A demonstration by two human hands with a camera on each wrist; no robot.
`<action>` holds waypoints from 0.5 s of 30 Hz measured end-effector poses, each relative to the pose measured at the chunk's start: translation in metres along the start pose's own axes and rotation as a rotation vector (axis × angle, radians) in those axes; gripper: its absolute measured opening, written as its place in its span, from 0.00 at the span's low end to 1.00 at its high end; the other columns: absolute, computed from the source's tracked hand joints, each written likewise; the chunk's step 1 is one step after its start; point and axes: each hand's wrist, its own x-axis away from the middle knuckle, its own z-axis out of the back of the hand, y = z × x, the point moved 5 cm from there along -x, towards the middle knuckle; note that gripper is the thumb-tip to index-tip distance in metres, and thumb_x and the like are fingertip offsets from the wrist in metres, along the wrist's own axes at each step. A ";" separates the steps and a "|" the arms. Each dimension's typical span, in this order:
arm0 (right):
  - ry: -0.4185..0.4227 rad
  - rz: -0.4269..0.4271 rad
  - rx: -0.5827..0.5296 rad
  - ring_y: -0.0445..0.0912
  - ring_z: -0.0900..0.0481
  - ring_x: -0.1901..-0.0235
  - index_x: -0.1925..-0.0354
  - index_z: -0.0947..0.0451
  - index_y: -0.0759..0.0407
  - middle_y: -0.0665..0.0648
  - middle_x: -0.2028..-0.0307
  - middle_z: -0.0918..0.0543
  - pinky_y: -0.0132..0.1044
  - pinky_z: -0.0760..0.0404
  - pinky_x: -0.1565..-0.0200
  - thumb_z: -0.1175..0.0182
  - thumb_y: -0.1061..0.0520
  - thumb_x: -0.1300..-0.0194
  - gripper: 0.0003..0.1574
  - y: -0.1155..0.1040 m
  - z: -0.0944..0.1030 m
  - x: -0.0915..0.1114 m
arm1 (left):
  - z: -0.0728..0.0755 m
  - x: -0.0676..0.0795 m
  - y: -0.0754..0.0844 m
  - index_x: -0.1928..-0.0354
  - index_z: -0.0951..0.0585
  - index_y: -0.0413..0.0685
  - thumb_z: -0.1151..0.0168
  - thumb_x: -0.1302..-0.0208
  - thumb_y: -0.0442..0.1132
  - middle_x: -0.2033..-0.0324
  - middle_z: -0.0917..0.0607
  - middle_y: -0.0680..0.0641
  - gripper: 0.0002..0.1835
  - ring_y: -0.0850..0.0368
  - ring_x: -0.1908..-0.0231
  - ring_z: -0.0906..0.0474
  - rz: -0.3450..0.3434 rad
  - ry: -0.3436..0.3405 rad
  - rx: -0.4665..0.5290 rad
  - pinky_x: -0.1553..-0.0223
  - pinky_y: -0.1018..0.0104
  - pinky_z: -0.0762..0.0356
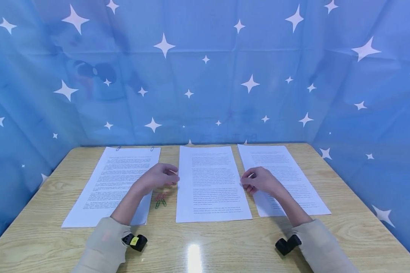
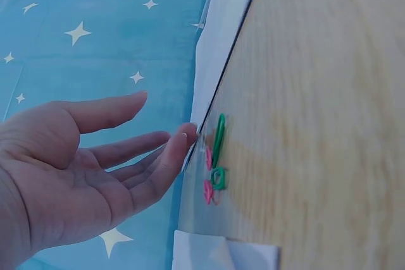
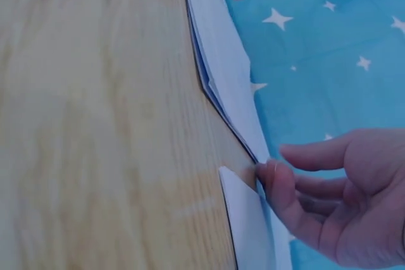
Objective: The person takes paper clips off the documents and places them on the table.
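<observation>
A stack of printed paper point(image 1: 210, 185) lies in the middle of the table, between my two hands. My left hand point(image 1: 160, 175) is at its left edge, fingers loosely bent. In the left wrist view the thumb of the left hand point(image 2: 95, 162) stands apart from the fingers, whose tips are right at the paper's edge point(image 2: 218, 49). My right hand point(image 1: 259, 179) is at the stack's right edge, over the side of the right-hand stack. The right wrist view shows the fingertips of the right hand point(image 3: 335, 200) against the sheets' edge point(image 3: 221, 80), the thumb raised off them.
Another printed stack point(image 1: 116, 178) lies on the left, with paper clips point(image 1: 152, 148) on its top edge. A third stack point(image 1: 294, 182) lies on the right. Loose green and pink paper clips point(image 1: 161, 203) lie left of the middle stack. A starry blue curtain point(image 1: 205, 94) hangs behind the table point(image 1: 225, 246).
</observation>
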 end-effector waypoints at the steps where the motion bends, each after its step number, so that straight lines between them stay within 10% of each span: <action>1: 0.004 0.002 0.006 0.46 0.17 0.74 0.55 0.20 0.71 0.58 0.73 0.16 0.40 0.15 0.68 0.38 0.61 0.29 0.12 0.000 0.001 0.000 | 0.000 0.000 0.000 0.33 0.33 0.24 0.41 0.29 0.34 0.48 0.19 0.32 0.28 0.40 0.52 0.17 -0.006 -0.003 0.003 0.46 0.49 0.21; 15: 0.061 0.123 0.049 0.51 0.21 0.74 0.52 0.20 0.68 0.61 0.75 0.20 0.46 0.20 0.66 0.41 0.57 0.27 0.14 -0.015 0.009 0.005 | 0.004 0.007 0.003 0.36 0.30 0.25 0.43 0.28 0.34 0.47 0.20 0.32 0.24 0.41 0.53 0.19 -0.051 -0.018 -0.007 0.47 0.50 0.21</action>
